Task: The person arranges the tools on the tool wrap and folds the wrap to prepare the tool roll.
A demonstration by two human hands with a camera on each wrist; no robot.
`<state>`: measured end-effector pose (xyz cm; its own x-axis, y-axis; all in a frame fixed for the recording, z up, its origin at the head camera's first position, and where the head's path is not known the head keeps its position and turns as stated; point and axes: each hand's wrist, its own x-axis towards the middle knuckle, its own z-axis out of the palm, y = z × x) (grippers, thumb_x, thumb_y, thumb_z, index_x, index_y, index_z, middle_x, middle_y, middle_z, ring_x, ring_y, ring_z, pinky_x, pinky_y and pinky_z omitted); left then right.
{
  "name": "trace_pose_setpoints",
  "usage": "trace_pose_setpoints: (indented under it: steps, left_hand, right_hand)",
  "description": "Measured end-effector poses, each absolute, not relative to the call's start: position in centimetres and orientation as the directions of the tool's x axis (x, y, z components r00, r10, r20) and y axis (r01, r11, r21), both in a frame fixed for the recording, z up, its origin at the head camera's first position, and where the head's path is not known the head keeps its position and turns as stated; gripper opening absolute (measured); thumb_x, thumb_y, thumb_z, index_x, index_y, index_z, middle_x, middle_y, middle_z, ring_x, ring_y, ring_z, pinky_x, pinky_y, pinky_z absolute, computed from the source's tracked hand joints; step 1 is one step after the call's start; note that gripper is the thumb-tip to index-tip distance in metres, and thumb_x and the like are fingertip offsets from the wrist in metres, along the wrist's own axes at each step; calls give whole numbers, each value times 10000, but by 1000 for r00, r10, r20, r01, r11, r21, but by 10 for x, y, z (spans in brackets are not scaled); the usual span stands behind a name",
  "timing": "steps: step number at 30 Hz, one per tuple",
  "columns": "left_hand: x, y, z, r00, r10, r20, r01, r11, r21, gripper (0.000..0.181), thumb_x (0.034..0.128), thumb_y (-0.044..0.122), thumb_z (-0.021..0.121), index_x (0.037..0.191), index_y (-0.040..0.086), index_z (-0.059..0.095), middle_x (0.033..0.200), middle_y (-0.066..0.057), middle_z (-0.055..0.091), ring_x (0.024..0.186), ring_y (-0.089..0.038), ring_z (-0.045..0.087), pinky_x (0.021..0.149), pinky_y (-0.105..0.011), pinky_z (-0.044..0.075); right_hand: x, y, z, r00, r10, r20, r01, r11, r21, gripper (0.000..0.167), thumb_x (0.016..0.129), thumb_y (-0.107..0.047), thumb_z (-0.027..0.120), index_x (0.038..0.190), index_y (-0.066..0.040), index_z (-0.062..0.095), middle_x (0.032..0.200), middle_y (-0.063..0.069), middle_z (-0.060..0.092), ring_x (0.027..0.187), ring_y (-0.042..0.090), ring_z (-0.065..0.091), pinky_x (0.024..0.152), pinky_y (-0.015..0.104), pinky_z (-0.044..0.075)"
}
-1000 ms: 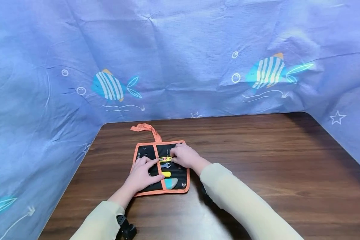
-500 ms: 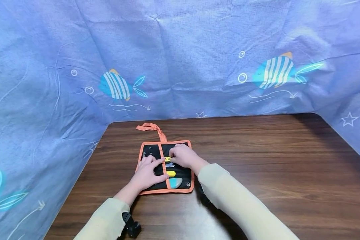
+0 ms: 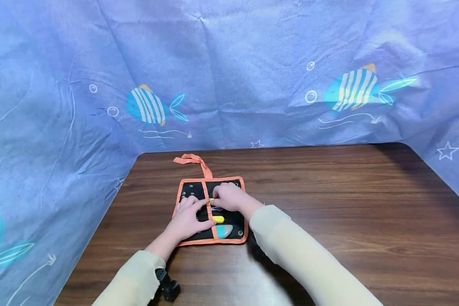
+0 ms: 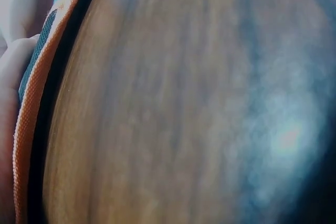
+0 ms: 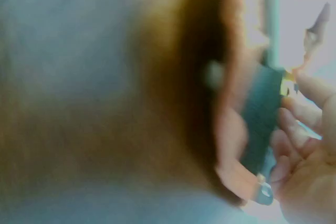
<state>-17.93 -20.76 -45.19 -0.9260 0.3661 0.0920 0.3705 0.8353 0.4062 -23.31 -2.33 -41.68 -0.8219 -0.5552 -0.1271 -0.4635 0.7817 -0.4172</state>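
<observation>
At the left, the left hand is lying across the black tool pouch on the counter, its grip released, fingers spread, with index fingertip and thumb reaching the orange band. Just right of that fingertip, the yellow tool is sitting at the band, only a sliver showing. Beside it, the right hand is pinching the tool in its grip. The tool is looking light, stiff and perhaps slippery, the pouch soft and liable to bunch, so the protruding end is probably offering the best hold while the fabric is being kept flat. Compared with a second ago, less yellow is showing, and the right fingers are sitting closer to the band.
</observation>
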Motion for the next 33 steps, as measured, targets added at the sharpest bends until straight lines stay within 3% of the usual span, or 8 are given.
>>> trace_pose_setpoints:
  steps: [9, 14, 19, 26, 33]
  left_hand:
    - [-179, -204, -452, -934, 348, 85, 350, 837, 420, 685, 728, 564, 710, 1300, 211, 581, 903, 42, 416, 861, -167, 352, 714, -327, 321]
    - [-178, -203, -450, -934, 343, 105, 354, 840, 412, 673, 725, 549, 716, 1283, 193, 596, 923, 32, 441, 869, -177, 364, 729, -347, 328]
    - [-179, -204, -450, -936, 337, 104, 350, 846, 401, 679, 725, 556, 713, 1286, 194, 590, 949, 27, 459, 886, -182, 369, 752, -357, 330]
    - [-181, -203, -449, -932, 346, 108, 359, 841, 405, 687, 728, 571, 704, 1287, 188, 585, 949, 23, 463, 886, -185, 370, 754, -360, 328]
    - [-179, -205, -451, -933, 341, 113, 358, 850, 386, 705, 728, 592, 690, 1286, 176, 582, 926, 38, 468, 873, -176, 374, 762, -382, 325]
  right_hand:
    - [-227, 25, -386, -798, -584, -148, -463, 751, -471, 340, 913, -314, 596, 1138, -61, 627, 905, 6, 596, 796, 133, 544, 747, 329, 446]
    - [-213, 79, -382, -785, -600, -153, -464, 734, -496, 334, 884, -313, 622, 1073, -39, 623, 886, 0, 620, 808, 138, 576, 756, 349, 459]
    - [-194, 118, -394, -787, -600, -143, -474, 737, -483, 323, 829, -339, 684, 962, -62, 584, 774, -25, 572, 706, 114, 536, 670, 317, 440]
    - [-170, 121, -407, -845, -511, -158, -396, 796, -457, 464, 744, -482, 732, 896, -118, 489, 744, -19, 491, 662, 132, 460, 614, 323, 381]
    - [-166, 123, -413, -855, -506, -116, -413, 798, -438, 351, 759, -374, 739, 868, -125, 516, 709, -46, 494, 630, 107, 461, 595, 299, 392]
